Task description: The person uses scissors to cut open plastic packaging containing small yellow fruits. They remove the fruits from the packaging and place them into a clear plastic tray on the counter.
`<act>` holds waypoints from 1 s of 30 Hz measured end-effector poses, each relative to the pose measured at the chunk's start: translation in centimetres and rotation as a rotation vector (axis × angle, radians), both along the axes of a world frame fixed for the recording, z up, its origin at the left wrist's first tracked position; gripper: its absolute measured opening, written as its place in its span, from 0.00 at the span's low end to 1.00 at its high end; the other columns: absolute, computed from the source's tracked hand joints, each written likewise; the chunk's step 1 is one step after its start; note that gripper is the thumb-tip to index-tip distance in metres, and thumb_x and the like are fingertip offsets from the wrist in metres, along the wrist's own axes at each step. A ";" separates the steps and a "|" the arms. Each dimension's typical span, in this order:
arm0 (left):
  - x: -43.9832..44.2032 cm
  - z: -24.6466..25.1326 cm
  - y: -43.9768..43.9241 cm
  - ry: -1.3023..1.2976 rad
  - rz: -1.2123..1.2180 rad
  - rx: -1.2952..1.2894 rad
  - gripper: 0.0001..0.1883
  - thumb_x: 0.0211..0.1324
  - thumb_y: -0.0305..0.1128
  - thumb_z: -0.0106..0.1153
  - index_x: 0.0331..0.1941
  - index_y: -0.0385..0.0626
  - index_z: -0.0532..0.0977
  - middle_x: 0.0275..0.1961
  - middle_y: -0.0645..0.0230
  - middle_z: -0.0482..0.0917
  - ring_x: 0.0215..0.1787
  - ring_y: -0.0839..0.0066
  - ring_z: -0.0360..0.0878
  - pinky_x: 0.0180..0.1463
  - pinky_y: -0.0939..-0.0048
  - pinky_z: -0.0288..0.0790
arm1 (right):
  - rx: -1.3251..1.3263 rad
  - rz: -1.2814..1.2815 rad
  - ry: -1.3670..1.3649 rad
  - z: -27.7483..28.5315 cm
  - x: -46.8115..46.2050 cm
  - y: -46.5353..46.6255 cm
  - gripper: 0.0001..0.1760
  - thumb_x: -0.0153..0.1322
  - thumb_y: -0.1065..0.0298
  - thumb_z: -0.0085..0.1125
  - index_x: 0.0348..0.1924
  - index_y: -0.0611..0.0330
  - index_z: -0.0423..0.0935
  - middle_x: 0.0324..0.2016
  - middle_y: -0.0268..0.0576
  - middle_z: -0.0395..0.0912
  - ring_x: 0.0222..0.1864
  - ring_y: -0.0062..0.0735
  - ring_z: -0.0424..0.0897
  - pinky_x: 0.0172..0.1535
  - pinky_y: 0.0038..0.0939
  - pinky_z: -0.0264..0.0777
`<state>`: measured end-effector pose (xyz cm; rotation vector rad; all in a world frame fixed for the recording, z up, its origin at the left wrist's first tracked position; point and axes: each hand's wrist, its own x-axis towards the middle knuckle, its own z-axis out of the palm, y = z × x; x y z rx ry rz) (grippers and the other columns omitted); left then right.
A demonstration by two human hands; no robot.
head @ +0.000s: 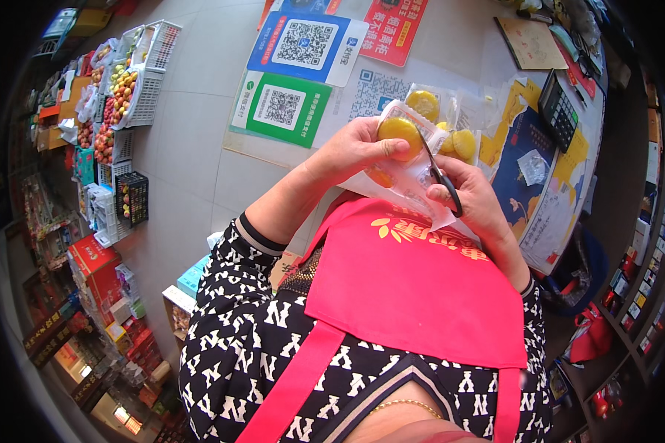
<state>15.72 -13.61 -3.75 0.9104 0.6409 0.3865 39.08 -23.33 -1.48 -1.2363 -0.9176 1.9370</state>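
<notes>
My left hand pinches a clear plastic packet with a round yellow cake-like piece inside, thumb on its front. Black-handled scissors are in my right hand, with fingers around the handles. Their blades lie along the right side of that packet. More clear wrapping hangs below between my hands, with an orange-yellow piece partly hidden in it. Just beyond, on the counter, are another packed yellow piece and several yellow pieces in clear wrapping.
The counter bears a blue code card, a green code card, a red sign, a calculator and a notebook. Fruit crates stand on the floor at left; shelves line the right.
</notes>
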 end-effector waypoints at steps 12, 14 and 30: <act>0.9 0.3 -0.8 -0.079 0.012 -0.034 0.17 0.67 0.39 0.63 0.50 0.37 0.79 0.45 0.68 0.85 0.46 0.81 0.82 0.50 0.74 0.77 | 0.021 -0.034 0.041 0.9 -0.1 -0.2 0.32 0.67 0.60 0.76 0.57 0.67 0.73 0.38 0.31 0.77 0.38 0.15 0.74 0.43 0.19 0.70; 0.8 0.4 -0.7 -0.075 -0.007 -0.031 0.16 0.67 0.38 0.63 0.50 0.37 0.79 0.45 0.67 0.85 0.47 0.81 0.82 0.51 0.74 0.77 | 0.024 -0.018 0.068 1.2 0.2 -0.2 0.33 0.67 0.60 0.76 0.58 0.67 0.72 0.39 0.32 0.77 0.39 0.15 0.75 0.43 0.19 0.71; 1.4 0.6 -1.7 0.006 -0.277 0.088 0.16 0.65 0.36 0.65 0.50 0.38 0.79 0.44 0.71 0.83 0.47 0.82 0.79 0.51 0.74 0.76 | 0.023 0.073 -0.098 2.1 1.1 0.4 0.28 0.64 0.58 0.78 0.49 0.65 0.78 0.33 0.29 0.76 0.37 0.16 0.74 0.42 0.21 0.72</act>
